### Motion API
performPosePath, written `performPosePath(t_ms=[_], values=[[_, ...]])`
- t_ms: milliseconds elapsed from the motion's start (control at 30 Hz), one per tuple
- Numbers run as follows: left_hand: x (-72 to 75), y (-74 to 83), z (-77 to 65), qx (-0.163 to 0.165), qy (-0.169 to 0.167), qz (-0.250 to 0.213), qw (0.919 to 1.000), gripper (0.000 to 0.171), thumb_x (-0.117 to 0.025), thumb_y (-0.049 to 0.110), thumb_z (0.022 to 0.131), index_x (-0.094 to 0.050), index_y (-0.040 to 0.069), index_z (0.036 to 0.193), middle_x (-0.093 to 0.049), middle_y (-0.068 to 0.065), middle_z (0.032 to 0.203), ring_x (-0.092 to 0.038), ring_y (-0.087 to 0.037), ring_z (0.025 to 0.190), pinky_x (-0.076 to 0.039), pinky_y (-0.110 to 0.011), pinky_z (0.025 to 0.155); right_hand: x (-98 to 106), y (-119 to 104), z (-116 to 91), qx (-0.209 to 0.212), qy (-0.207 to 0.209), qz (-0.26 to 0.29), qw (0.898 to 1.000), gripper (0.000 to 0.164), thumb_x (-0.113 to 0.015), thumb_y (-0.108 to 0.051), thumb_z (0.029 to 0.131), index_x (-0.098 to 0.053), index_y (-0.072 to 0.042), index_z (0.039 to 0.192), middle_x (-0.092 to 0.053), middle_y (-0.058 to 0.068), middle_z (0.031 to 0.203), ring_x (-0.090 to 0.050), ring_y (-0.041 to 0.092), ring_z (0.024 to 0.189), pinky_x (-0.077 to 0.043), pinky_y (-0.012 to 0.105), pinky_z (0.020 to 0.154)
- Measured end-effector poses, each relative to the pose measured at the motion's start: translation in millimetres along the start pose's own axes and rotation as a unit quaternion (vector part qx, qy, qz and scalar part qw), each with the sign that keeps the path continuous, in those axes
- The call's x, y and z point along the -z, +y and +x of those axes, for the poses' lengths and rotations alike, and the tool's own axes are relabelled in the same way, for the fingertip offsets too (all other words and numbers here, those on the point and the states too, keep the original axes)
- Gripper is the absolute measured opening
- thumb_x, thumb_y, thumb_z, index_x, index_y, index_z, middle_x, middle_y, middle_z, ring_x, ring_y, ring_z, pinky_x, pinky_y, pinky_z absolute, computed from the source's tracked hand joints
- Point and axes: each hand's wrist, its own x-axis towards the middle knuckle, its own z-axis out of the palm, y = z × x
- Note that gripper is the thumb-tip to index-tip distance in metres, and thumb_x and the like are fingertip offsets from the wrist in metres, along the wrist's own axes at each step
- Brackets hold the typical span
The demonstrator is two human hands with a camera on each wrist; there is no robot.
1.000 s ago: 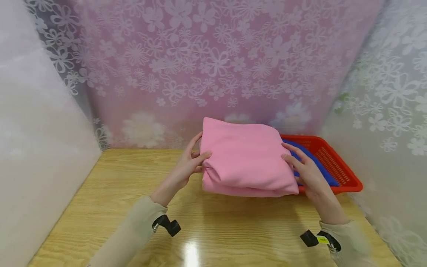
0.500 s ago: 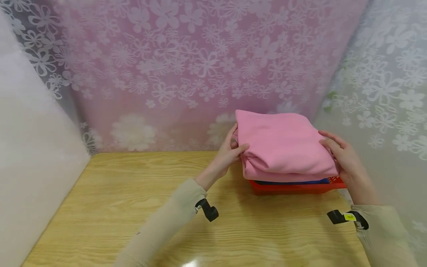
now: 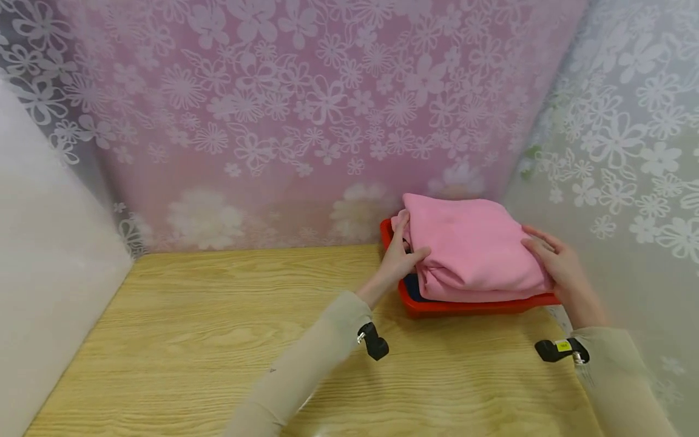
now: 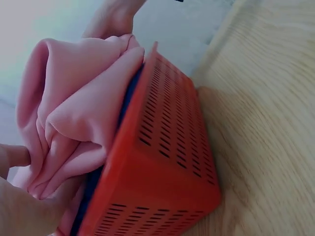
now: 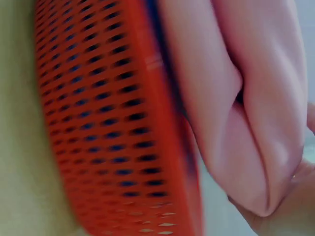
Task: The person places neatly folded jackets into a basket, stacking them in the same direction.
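Note:
A folded pink garment (image 3: 475, 243), thick and soft, lies over the top of a red plastic basket (image 3: 464, 308). My left hand (image 3: 401, 255) grips its left side, thumb on top and fingers at the side and underneath. On the opposite side my right hand (image 3: 562, 267) holds the right edge, thumb above. Dark blue cloth (image 3: 413, 286) shows in the basket beneath the pink one. In the left wrist view the garment (image 4: 88, 103) bulges above the rim of the slotted basket (image 4: 167, 132). The right wrist view shows its folded layers (image 5: 236, 108) close to the basket rim.
The basket stands on a wood-grain table (image 3: 218, 328) in the back right corner. A pink flowered sheet (image 3: 273, 121) hangs behind it, and a pale flowered sheet (image 3: 628, 200) rises on the right. A white wall (image 3: 49, 243) bounds the left.
Both hands have carried the folded pink garment to the right and lowered it onto the red basket, covering most of the blue cloth. The head view has shifted slightly.

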Motion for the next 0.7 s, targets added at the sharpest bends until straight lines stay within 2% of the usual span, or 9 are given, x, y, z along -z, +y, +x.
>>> performPosePath(t_ms=[100,167,233,333,400,467,533,600,700], values=[[-1.7,-8.1,-0.7,-0.015,0.015,0.071,0.9972,0.092,-0.070,0.007,0.095,-0.013,0.024,0.165,-0.041,-0.022,0.152,-0.055,-0.027,0.114,-0.052,-0.037,0.095,-6.3,15.6,6.1,0.022,-0.005,-0.113,0.993,0.066,-0.056,-0.052,0.101,-0.036,-0.026,0.159,-0.030,0.018,0.162,-0.037,0.029,0.130,-0.038,0.023,0.091],[-2.6,-11.9,-0.7,-0.025,0.021,0.126,0.9915,0.090,-0.070,0.008,0.096,-0.014,0.025,0.165,-0.044,-0.022,0.152,-0.057,-0.028,0.109,-0.049,-0.035,0.094,-10.2,21.6,7.5,0.043,0.000,-0.166,0.985,0.069,-0.053,-0.054,0.101,-0.036,-0.020,0.158,-0.028,0.028,0.161,-0.032,0.040,0.135,-0.035,0.038,0.100],[-3.2,-14.1,-1.3,-0.025,0.022,0.174,0.9842,0.084,-0.068,0.010,0.096,-0.022,0.027,0.163,-0.050,-0.023,0.148,-0.059,-0.032,0.106,-0.050,-0.037,0.093,-13.0,24.3,8.0,0.067,0.008,-0.195,0.978,0.069,-0.053,-0.053,0.101,-0.040,-0.013,0.156,-0.030,0.033,0.157,-0.032,0.048,0.136,-0.033,0.055,0.104],[-2.7,-15.7,0.3,-0.014,0.024,0.218,0.9755,0.071,-0.067,0.013,0.097,-0.036,0.027,0.159,-0.052,-0.018,0.148,-0.059,-0.033,0.118,-0.048,-0.039,0.103,-16.2,23.2,7.4,0.090,0.010,-0.226,0.970,0.068,-0.052,-0.051,0.102,-0.042,-0.007,0.153,-0.029,0.037,0.155,-0.030,0.055,0.138,-0.026,0.070,0.108],[-1.1,-15.2,1.9,-0.004,0.026,0.224,0.9743,0.067,-0.068,0.014,0.097,-0.041,0.025,0.157,-0.051,-0.016,0.150,-0.056,-0.032,0.126,-0.046,-0.040,0.107,-18.7,21.4,7.9,0.098,0.012,-0.245,0.965,0.067,-0.050,-0.050,0.103,-0.042,-0.005,0.153,-0.030,0.038,0.154,-0.031,0.057,0.136,-0.026,0.072,0.107],[0.3,-13.5,3.6,0.000,0.021,0.224,0.9745,0.067,-0.068,0.015,0.097,-0.041,0.023,0.157,-0.050,-0.017,0.151,-0.057,-0.033,0.126,-0.050,-0.040,0.104,-20.1,19.3,7.2,0.100,0.018,-0.259,0.960,0.066,-0.048,-0.049,0.104,-0.041,-0.005,0.153,-0.031,0.040,0.152,-0.033,0.059,0.134,-0.027,0.074,0.106],[2.4,-12.4,4.1,0.002,0.012,0.203,0.9790,0.066,-0.068,0.015,0.098,-0.041,0.021,0.157,-0.050,-0.018,0.150,-0.061,-0.032,0.118,-0.057,-0.040,0.094,-22.3,16.4,5.8,0.114,0.035,-0.275,0.954,0.063,-0.047,-0.045,0.106,-0.043,-0.002,0.152,-0.034,0.041,0.149,-0.035,0.059,0.132,-0.029,0.074,0.105],[5.8,-10.7,2.7,-0.004,0.005,0.181,0.9834,0.063,-0.068,0.013,0.098,-0.043,0.018,0.156,-0.055,-0.020,0.140,-0.067,-0.030,0.104,-0.061,-0.040,0.081,-25.4,12.6,3.4,0.136,0.060,-0.294,0.944,0.058,-0.048,-0.039,0.107,-0.046,0.001,0.149,-0.040,0.041,0.146,-0.039,0.059,0.130,-0.031,0.074,0.105],[12.6,-8.6,0.3,-0.014,0.001,0.162,0.9867,0.055,-0.065,0.011,0.099,-0.047,0.012,0.152,-0.060,-0.020,0.127,-0.067,-0.023,0.088,-0.062,-0.036,0.069,-33.2,3.1,-3.4,0.169,0.102,-0.316,0.928,0.051,-0.053,-0.031,0.105,-0.053,0.002,0.143,-0.047,0.039,0.141,-0.042,0.058,0.128,-0.032,0.072,0.105]])
